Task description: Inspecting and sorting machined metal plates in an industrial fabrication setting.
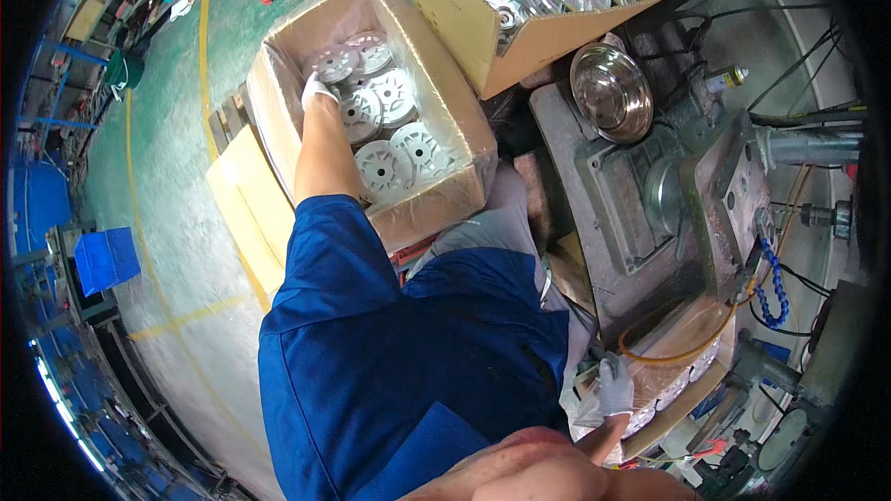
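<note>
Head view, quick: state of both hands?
Left hand: at the edge of a silver metal disc; grip can't be told.
Right hand: at the lower-right cardboard box; grip can't be told.

Discs [397,91] are lying in the left carton [441,102], another carton [450,23] is standing beside it, a bin [107,262] is sitting far left.
</note>
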Tool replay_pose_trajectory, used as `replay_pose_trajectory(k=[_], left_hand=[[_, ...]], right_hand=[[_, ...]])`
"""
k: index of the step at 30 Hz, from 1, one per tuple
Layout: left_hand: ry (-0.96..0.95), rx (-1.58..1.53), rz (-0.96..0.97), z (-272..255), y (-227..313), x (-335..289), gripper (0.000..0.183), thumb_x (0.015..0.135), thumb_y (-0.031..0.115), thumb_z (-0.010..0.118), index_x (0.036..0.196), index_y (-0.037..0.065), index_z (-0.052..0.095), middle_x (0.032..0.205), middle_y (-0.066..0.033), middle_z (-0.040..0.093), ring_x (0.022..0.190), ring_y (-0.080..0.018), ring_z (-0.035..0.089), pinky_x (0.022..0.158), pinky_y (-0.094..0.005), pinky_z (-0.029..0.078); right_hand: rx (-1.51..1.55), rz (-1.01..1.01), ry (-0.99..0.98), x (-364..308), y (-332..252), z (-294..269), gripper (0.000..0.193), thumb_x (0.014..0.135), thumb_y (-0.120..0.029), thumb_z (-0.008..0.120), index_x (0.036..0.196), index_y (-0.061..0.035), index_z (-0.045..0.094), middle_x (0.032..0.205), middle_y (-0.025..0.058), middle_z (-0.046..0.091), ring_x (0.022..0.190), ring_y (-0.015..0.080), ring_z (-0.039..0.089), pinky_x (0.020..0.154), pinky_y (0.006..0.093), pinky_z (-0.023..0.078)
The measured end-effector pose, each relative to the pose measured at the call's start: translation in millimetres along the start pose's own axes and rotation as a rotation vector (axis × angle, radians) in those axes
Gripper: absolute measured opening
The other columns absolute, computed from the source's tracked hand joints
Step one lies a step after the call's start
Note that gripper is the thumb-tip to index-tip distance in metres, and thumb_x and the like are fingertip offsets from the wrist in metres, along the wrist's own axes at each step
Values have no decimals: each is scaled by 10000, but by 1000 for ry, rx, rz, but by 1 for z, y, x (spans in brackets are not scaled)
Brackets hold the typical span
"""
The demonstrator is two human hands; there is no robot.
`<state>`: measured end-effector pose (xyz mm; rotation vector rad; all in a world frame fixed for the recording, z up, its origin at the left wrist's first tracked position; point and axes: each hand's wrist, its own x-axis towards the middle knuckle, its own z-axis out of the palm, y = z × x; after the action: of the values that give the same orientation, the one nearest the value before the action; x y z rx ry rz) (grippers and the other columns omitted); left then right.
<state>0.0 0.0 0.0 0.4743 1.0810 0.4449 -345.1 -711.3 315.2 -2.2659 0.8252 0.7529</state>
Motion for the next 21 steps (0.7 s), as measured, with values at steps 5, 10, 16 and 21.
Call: replay_pose_trajectory(k=[5, 10, 16, 21], left_hand=[[-109, -48, -82, 24, 15, -41, 164, 928, 268, 520, 903, 122, 589, 768, -31, 628, 508, -158, 555, 394, -218, 443], [2, -68, -41, 39, 25, -83, 74, 864, 140, 554, 808, 93, 567, 688, -32, 577, 496, -137, 534, 394, -218, 438], [-399, 184, 119, 22, 42, -196, 82, 838, 139, 575, 871, 64, 587, 681, -20, 562, 526, -114, 537, 418, -210, 414], [-1085, 453, 225, 19, 70, -275, 294, 799, 60, 584, 1084, -13, 573, 913, -58, 625, 760, -114, 594, 683, -218, 470]], right_hand=[[-134, -226, 74, 9, 7, 8, 393, 901, -259, 543, 1188, 10, 562, 1079, 217, 635, 998, 321, 622, 851, 382, 471], [-141, -136, 59, -1, -20, 5, 381, 904, -250, 543, 1194, -3, 560, 1094, 206, 633, 1019, 303, 616, 843, 380, 475], [-87, -203, 37, 18, 15, 11, 403, 901, -277, 560, 1197, -3, 554, 1087, 192, 638, 997, 270, 629, 836, 357, 478], [65, -260, 4, 37, 30, 19, 447, 893, -317, 567, 1191, 16, 552, 1105, 211, 625, 1030, 291, 612, 875, 371, 461]])
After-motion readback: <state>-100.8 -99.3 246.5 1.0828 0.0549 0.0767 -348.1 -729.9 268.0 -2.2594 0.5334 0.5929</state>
